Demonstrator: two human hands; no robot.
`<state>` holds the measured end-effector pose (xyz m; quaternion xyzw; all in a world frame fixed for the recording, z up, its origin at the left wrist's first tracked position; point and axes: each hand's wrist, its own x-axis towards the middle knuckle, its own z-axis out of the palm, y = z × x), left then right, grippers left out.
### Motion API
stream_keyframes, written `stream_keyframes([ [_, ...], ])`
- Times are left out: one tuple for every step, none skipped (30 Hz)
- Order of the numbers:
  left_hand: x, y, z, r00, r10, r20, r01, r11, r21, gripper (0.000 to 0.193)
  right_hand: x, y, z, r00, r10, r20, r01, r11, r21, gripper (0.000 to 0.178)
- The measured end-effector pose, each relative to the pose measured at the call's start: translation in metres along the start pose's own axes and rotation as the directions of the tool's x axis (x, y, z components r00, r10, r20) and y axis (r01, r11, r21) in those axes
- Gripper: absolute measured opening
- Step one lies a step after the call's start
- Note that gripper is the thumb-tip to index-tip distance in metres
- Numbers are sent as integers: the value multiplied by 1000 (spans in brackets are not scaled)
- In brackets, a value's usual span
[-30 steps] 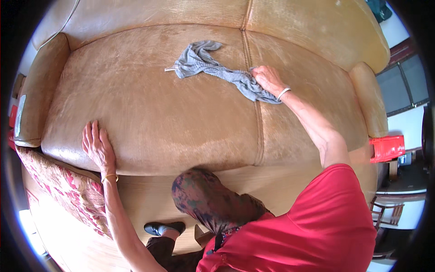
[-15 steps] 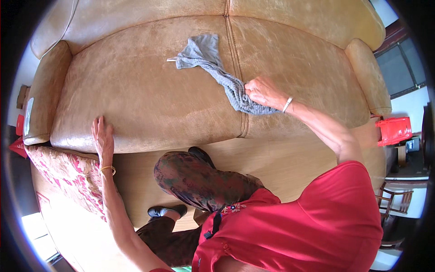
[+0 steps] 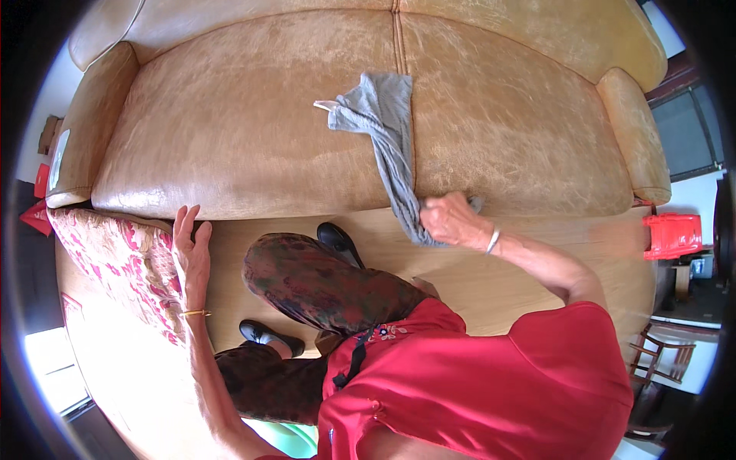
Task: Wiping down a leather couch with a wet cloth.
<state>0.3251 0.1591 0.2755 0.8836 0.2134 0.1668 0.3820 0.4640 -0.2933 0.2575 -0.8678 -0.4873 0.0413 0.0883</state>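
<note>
My right hand (image 3: pixel 454 219) is closed on a grey cloth (image 3: pixel 392 157) at the front edge of a worn tan leather sofa (image 3: pixel 253 130). The cloth trails from my fist, twisted, up over the seat beside the middle seam. Its far end lies spread flat, with a small white tag sticking out to the left. My left hand (image 3: pixel 191 249) is empty, its fingers apart, just in front of the sofa's left front edge. Beside that hand stands a red-and-cream floral cushioned piece (image 3: pixel 123 257).
Below the sofa runs a light wooden floor (image 3: pixel 399 268), where my shoes (image 3: pixel 341 244) and bent leg are. A red plastic stool-like object (image 3: pixel 675 236) stands at the right. A wooden chair (image 3: pixel 661 354) is farther down that side, and a green rounded object (image 3: pixel 291 438) shows beneath me.
My right hand has pulled the cloth toward me, from the seat down past its front edge. My left hand has come off the seat, drawing back toward me.
</note>
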Motion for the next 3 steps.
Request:
stream_keyframes([
  [-7,-6,-3,1000,-8,-5,8,1000,-14,40,-9,-3,16,993,3,117,4,998,-58,15],
  [-11,-14,-6,1000,-13,-19,13,999,-30,39,-16,-1,33,978,43,204,-33,998,-49,12],
  [-16,-24,-9,1000,12,-10,-11,1000,24,40,-13,-1,35,978,28,207,-19,999,-47,12],
])
